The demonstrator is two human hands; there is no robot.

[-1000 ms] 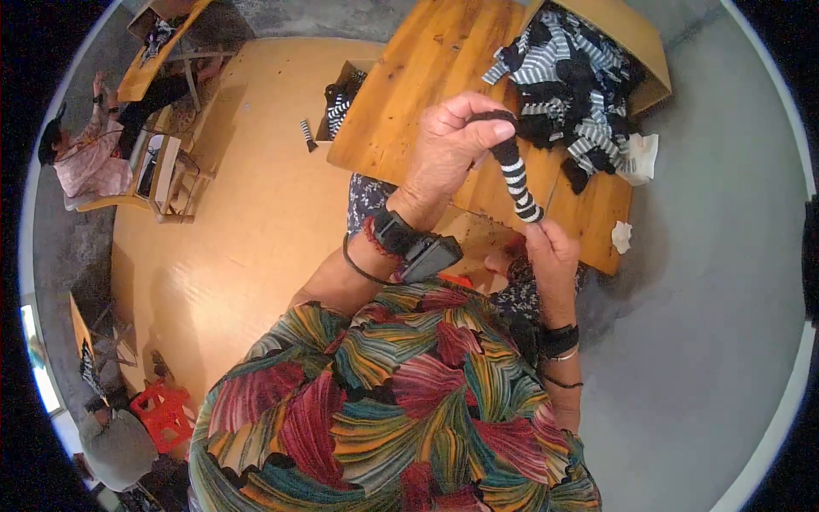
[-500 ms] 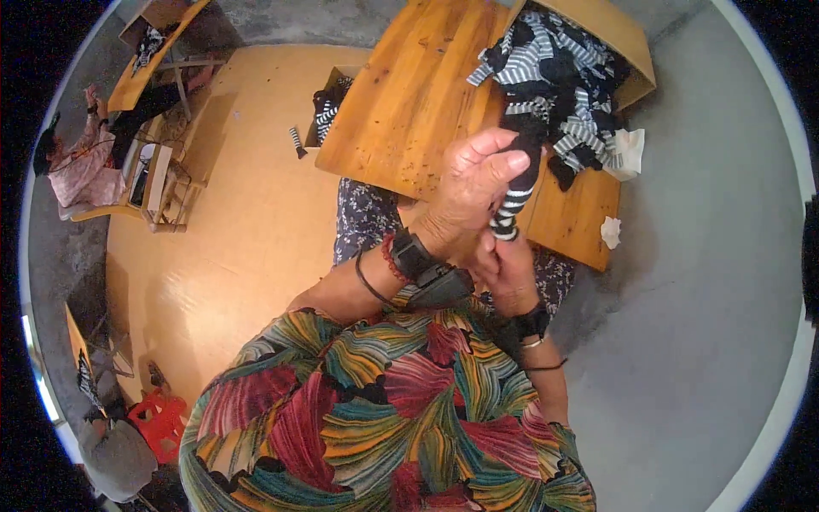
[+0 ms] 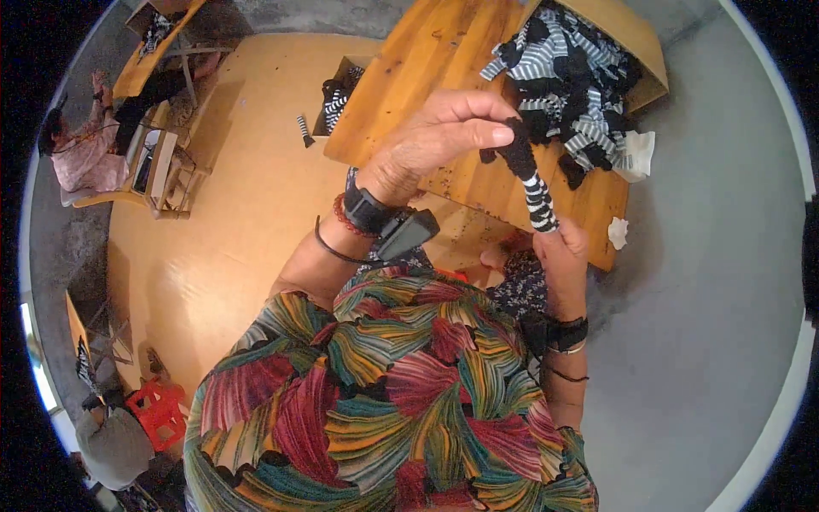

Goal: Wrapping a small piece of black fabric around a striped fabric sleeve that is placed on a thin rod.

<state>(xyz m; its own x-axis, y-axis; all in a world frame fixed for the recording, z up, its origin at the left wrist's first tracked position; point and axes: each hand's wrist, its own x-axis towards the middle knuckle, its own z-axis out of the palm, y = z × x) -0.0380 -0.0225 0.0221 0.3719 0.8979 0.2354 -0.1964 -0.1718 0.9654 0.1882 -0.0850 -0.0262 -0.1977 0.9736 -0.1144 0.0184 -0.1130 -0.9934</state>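
A knitted sock (image 3: 535,189), black at one end and black-and-white striped at the other, is stretched between my hands above the table's near edge. My left hand (image 3: 456,128) pinches the black upper end between thumb and fingers. Lower and to the right, my right hand (image 3: 562,256) closes on the striped end; some of its fingers are hidden. Just beyond is a heap of similar black and striped socks (image 3: 589,94), spilling from a tipped cardboard box (image 3: 647,60) onto the wooden table (image 3: 409,94).
A second cardboard box (image 3: 321,126) with striped socks stands on the floor left of the table, and a loose sock (image 3: 304,130) lies beside it. White paper (image 3: 636,156) is at the table's right edge. Two people sit at left, near a red stool (image 3: 157,413).
My hands have moved apart, the left up and leftward, the right to the right. The sock now hangs slanted between them, its striped end swung right.
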